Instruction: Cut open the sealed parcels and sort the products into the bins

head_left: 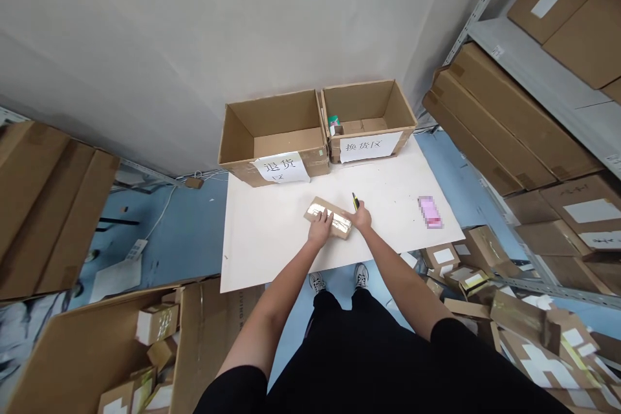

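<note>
A small flat cardboard parcel [326, 215] with shiny tape lies on the white table [272, 233]. My left hand [320, 230] rests on its near edge, fingers curled down on it. My right hand [361, 215] is at the parcel's right end and grips a dark pen-like tool [355, 201] with a yellow tip, pointing away from me. Both arms reach forward from the bottom of the view.
Two open cardboard boxes with paper labels stand at the table's far edge, left box [272, 136] and right box [369, 118] holding small items. A pink blurred object [429, 211] lies at right. Shelves of cartons [509, 123] stand right; parcels are piled on the floor [533, 323] and in a carton [145, 349] at lower left.
</note>
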Available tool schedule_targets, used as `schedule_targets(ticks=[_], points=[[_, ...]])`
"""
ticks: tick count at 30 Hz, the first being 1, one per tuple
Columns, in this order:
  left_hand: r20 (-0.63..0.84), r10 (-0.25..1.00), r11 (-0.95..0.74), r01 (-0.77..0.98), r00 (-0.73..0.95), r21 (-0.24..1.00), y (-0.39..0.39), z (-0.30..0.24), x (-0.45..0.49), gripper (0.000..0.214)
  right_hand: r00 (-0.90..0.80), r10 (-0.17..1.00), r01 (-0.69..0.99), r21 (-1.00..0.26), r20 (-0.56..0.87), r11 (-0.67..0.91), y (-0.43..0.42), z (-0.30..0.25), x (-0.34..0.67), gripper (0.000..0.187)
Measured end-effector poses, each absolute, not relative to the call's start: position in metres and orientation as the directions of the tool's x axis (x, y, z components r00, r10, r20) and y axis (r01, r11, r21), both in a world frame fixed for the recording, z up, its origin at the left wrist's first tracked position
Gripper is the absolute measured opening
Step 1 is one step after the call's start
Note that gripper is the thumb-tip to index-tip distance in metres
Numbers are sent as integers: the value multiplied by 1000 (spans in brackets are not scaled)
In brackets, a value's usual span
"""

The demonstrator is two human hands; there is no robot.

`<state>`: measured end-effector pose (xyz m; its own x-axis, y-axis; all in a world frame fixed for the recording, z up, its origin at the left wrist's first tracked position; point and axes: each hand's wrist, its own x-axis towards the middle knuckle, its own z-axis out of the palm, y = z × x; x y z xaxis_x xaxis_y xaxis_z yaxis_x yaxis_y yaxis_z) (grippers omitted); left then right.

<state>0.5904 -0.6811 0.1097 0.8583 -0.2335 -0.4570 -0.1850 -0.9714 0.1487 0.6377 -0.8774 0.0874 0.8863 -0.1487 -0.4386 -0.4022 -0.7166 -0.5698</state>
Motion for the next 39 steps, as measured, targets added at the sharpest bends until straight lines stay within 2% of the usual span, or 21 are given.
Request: schedule_targets(ticks=[2,4,8,12,18,24,31,33,36,39], points=[[-403,-50,-996,-14,914,91,-697,106,577,65,903,-168,-398,-622,-395,-674,-875,97,662,59],[-381,33,-995,65,924,72,-708,104,569,67,889,-165,-441,-699,-427,-563,-883,101,671,42],[-415,-23,-995,20,909,98,-704,98,566,95,833,-29,-525,-772,-553,-359,-920,93,634,30],[-395,-63,-997,-41,916,64,-694,89,568,88,779,72,-571,-751,-623,-333,-940,74,579,32],[-366,77,-996,86,927,7,-713,83,564,88,790,109,-567,-787,-603,-244,-928,64,569,33],[-355,119,-993,120,927,-18,-722,85,561,87,797,158,-556,-811,-582,-184,-922,65,578,32],[-396,119,-993,115,911,-35,-723,97,569,85,741,316,-499,-801,-592,-330,-963,71,570,31],[-400,80,-996,93,913,14,-714,106,577,80,763,248,-526,-797,-597,-299,-965,70,565,31],[-381,12,-995,51,924,90,-688,119,593,65,779,79,-597,-774,-622,-209,-936,64,558,33],[-376,21,-994,58,926,88,-659,125,599,59,787,-66,-608,-754,-613,-247,-889,58,565,44]])
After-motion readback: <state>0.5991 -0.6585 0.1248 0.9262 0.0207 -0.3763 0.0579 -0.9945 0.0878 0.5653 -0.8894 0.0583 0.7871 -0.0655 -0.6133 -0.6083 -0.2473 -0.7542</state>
